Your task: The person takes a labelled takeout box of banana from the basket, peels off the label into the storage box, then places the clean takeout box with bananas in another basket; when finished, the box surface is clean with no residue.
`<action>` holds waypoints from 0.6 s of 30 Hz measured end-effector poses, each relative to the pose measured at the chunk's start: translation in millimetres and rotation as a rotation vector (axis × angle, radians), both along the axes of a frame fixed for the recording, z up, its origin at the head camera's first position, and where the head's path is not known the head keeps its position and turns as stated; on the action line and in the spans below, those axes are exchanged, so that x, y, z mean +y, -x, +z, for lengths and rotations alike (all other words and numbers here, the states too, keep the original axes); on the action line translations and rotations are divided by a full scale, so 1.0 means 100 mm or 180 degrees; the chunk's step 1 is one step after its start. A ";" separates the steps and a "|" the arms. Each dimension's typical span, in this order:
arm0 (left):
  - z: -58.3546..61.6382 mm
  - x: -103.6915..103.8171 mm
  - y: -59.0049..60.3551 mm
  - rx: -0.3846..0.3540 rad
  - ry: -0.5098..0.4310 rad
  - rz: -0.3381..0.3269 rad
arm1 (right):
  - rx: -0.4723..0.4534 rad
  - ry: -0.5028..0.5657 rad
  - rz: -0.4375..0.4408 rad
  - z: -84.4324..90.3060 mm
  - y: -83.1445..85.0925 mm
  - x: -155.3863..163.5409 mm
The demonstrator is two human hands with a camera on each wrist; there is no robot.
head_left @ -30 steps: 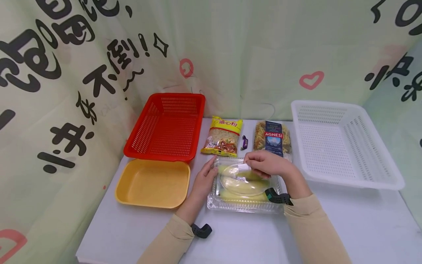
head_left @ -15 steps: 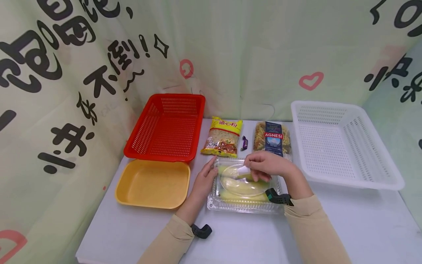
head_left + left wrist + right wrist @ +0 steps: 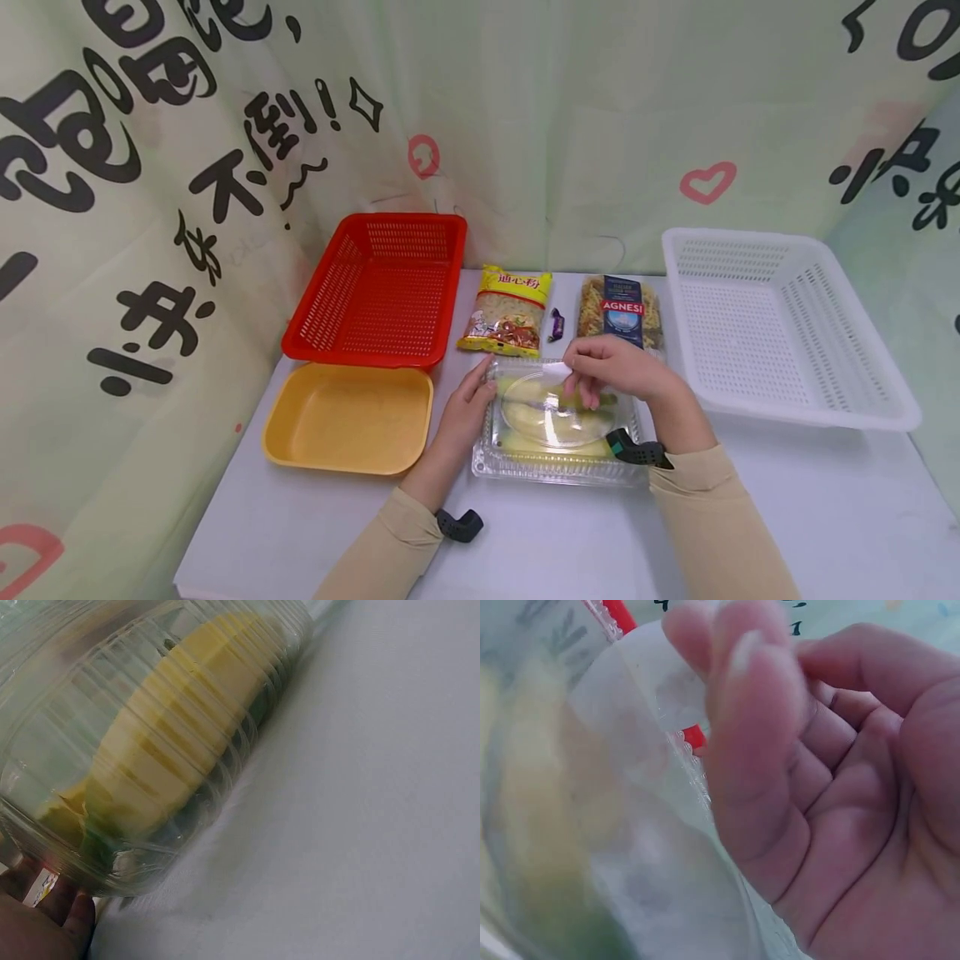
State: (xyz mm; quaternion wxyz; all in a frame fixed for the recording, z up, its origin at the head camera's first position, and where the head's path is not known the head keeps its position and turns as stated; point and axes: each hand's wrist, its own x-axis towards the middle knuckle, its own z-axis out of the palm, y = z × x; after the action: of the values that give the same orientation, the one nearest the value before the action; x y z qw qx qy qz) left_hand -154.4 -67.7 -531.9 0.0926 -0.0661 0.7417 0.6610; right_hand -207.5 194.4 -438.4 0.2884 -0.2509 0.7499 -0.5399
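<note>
In front of the person sits a clear plastic clamshell box (image 3: 555,475) with long pale-yellow, banana-like fruit (image 3: 172,727) inside. My left hand (image 3: 463,404) rests against its left side, and the left wrist view catches those fingers at the bottom corner of the box. Over the far part of the clear lid (image 3: 525,417), my right hand (image 3: 615,371) brings thumb and forefinger together at the rim, the other fingers curled. From the right wrist, the right hand (image 3: 810,765) appears beside the beaded clear rim; its pinch point is hidden behind a finger.
Behind the box lie a yellow macaroni bag (image 3: 506,308), a small purple-wrapped candy (image 3: 556,325) and an Agnesi pasta bag (image 3: 621,312). A red basket (image 3: 375,283) and a yellow tub (image 3: 348,417) stand left. To the right is a white basket (image 3: 780,333).
My right hand has shifted slightly right and up. A white patch under its fingers no longer shows, and the bright reflections on the lid have changed. The left hand stays put.
</note>
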 end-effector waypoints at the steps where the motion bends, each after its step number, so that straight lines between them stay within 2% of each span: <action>1: 0.00 0.00 0.00 -0.0005 -0.0007 0.0001 | -0.0040 0.0020 -0.0065 -0.01 0.00 0.00; 4: -0.01 0.00 0.01 -0.0011 -0.0018 -0.0008 | -0.0110 0.0067 -0.0200 -0.06 0.02 0.00; 9: 0.00 0.01 0.01 0.0024 -0.0057 -0.0024 | -0.0167 0.0224 -0.0254 -0.09 0.03 0.02; 15: -0.01 0.01 0.01 0.0054 -0.0036 -0.0044 | -0.0350 0.0776 -0.0499 -0.07 0.03 0.05; 18: -0.01 0.01 0.01 0.0087 -0.0012 -0.0031 | -0.0406 0.0930 -0.0378 -0.06 0.04 0.05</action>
State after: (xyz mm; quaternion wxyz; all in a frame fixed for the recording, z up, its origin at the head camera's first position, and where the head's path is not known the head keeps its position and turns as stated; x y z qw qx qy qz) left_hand -155.1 -67.0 -533.3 0.0858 -0.0533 0.7420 0.6628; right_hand -211.4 199.5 -444.2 0.2635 -0.2105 0.6572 -0.6741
